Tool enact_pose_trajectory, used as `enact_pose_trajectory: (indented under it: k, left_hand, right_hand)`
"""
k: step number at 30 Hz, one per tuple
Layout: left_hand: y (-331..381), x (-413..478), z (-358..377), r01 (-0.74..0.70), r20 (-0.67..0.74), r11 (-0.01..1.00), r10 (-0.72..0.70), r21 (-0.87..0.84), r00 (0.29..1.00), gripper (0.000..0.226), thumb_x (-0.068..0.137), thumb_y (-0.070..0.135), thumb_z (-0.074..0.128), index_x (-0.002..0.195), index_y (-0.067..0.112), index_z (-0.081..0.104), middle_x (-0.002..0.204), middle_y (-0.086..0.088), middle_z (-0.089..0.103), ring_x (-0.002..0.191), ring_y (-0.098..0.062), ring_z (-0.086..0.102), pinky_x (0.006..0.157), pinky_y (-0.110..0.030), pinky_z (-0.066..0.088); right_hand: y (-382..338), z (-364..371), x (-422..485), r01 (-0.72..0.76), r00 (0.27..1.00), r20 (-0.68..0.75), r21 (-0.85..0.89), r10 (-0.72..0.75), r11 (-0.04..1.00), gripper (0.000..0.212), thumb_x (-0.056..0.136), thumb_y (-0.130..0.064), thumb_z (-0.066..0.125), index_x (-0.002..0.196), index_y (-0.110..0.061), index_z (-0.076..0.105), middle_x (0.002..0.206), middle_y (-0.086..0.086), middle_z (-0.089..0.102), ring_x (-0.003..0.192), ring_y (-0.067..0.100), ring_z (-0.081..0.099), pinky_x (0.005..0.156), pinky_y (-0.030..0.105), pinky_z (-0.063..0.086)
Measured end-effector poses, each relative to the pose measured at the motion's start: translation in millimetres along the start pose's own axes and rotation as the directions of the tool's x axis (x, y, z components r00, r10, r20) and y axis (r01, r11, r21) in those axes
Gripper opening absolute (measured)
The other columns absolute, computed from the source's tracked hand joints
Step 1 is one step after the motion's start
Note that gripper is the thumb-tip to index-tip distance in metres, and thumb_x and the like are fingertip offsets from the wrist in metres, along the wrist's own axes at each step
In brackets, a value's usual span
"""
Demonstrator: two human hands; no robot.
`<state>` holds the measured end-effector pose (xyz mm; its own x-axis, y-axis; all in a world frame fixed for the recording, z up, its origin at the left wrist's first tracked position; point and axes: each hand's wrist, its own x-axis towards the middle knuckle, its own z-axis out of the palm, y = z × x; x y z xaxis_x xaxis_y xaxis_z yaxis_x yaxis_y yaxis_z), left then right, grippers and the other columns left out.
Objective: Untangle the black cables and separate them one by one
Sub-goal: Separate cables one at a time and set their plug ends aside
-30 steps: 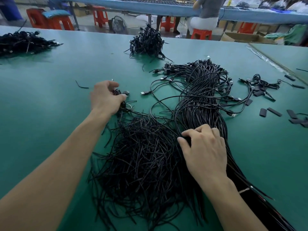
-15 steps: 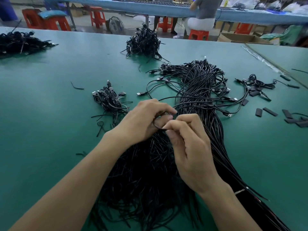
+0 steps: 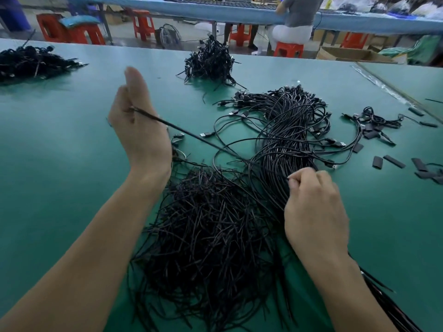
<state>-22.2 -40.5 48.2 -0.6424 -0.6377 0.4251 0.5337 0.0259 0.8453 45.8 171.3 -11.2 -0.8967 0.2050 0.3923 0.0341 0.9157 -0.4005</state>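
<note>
A big bundle of long black cables [image 3: 292, 140] with plugs at their far ends lies on the green table [image 3: 60, 164], running toward me on the right. A heap of short black cable pieces [image 3: 211, 224] lies in front of me. My left hand [image 3: 139, 125] is raised left of the bundle and holds one black cable [image 3: 191, 137] that runs taut to the bundle. My right hand [image 3: 314, 212] rests on the bundle, its fingers curled and pinching cable there.
Another black cable pile [image 3: 208, 61] sits at the far middle, one more [image 3: 31, 61] at the far left. A small cable knot [image 3: 374, 121] and black sleeve pieces [image 3: 393, 161] lie to the right. A person sits on a red stool [image 3: 287, 49] beyond the table.
My hands, which were together over the bundle, have parted. The left hand has gone up and left, drawing one cable out taut; the right hand stays down on the bundle.
</note>
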Motion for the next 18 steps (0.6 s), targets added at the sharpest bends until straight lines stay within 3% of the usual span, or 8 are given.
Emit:
enact_pose_trajectory:
  k: [3,6,8,10,13,16,18]
  left_hand:
    - [7.3,-16.5,4.6,-0.366,0.270,0.912,0.311,0.184,0.911,0.040,0.107,0.041,0.040,0.070,0.029,0.030,0.057,0.017,0.030,0.056,-0.001,0.026,0.058,-0.020,0.026]
    - [4.3,-33.2,9.4,-0.675,0.586,0.634,0.401,0.378,0.704,0.037,0.105,0.042,0.036,0.077,0.020,0.042,0.069,0.011,0.038,0.062,-0.012,0.035,0.063,-0.029,0.032]
    - [2.6,-41.4,11.0,-0.774,0.699,0.461,0.369,0.434,0.612,0.029,0.104,0.031,0.039,0.084,0.012,0.049,0.079,0.002,0.041,0.071,-0.018,0.038,0.068,-0.033,0.033]
    - [4.7,-49.3,13.3,-0.818,0.763,0.376,0.328,0.435,0.557,0.025,0.103,0.028,0.041,0.089,0.010,0.052,0.085,0.001,0.040,0.076,-0.019,0.037,0.070,-0.035,0.034]
    - [7.1,-61.0,16.7,-0.867,0.819,0.317,0.316,0.386,0.480,0.015,0.097,0.022,0.049,0.090,0.011,0.056,0.086,-0.002,0.045,0.077,-0.021,0.040,0.070,-0.038,0.035]
    - [7.8,-63.6,17.2,-0.865,0.826,0.269,0.277,0.423,0.490,0.003,0.093,0.012,0.061,0.094,0.012,0.058,0.090,-0.006,0.051,0.080,-0.025,0.045,0.070,-0.036,0.031]
    - [6.9,-60.9,15.7,-0.869,0.831,0.253,0.271,0.426,0.486,0.006,0.096,0.016,0.057,0.098,0.012,0.060,0.093,-0.007,0.051,0.082,-0.027,0.046,0.072,-0.038,0.032]
  right_hand:
    - [-3.6,5.4,-6.7,0.075,0.989,0.137,-0.138,-0.056,0.988,0.028,0.101,-0.031,0.042,0.124,-0.023,0.056,0.121,0.000,0.058,0.111,0.020,0.048,0.093,0.036,0.033]
    - [-18.9,8.2,-11.2,0.182,0.977,0.091,0.113,-0.192,0.977,0.047,0.102,-0.034,0.031,0.146,-0.021,0.040,0.130,-0.007,0.054,0.123,0.006,0.039,0.104,0.021,0.014]
    - [-23.7,10.1,-13.1,0.268,0.959,-0.005,0.324,-0.282,0.907,0.049,0.100,-0.033,0.031,0.146,-0.020,0.041,0.122,-0.015,0.057,0.114,-0.008,0.041,0.104,0.013,0.019]
    - [-24.3,13.3,-15.2,0.274,0.957,-0.064,0.528,-0.284,0.804,0.048,0.099,-0.037,0.031,0.142,-0.022,0.047,0.110,-0.019,0.061,0.096,-0.010,0.049,0.091,0.021,0.037]
    - [-26.8,14.1,-16.7,0.161,0.973,-0.022,0.782,-0.230,0.602,0.050,0.100,-0.044,0.029,0.133,-0.021,0.058,0.079,-0.006,0.068,0.069,0.010,0.061,0.065,0.032,0.047]
    - [-28.4,7.7,-14.1,-0.095,0.985,0.135,0.947,-0.112,0.305,0.056,0.101,-0.053,0.021,0.115,-0.026,0.068,0.063,0.011,0.066,0.059,0.025,0.065,0.062,0.036,0.053]
    - [-27.9,3.4,-12.4,-0.126,0.977,0.167,0.955,-0.134,0.268,0.048,0.102,-0.050,0.030,0.109,-0.025,0.070,0.055,0.010,0.063,0.048,0.025,0.061,0.051,0.035,0.051]
